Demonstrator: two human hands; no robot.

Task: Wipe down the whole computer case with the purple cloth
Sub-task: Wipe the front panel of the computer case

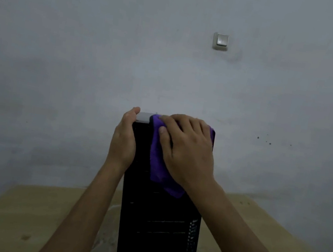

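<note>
Two hands, purple cloth [158, 163] atop computer case [158, 229]

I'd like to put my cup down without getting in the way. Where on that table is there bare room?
The wooden table shows bare on both sides of the computer case, left of the left forearm and right of the right one. It is crowded at the case's top, where the left hand holds its edge and the right hand presses the purple cloth.

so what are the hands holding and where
The left hand grips the case by its upper left edge. The right hand presses the cloth flat on the case's top front.
</note>
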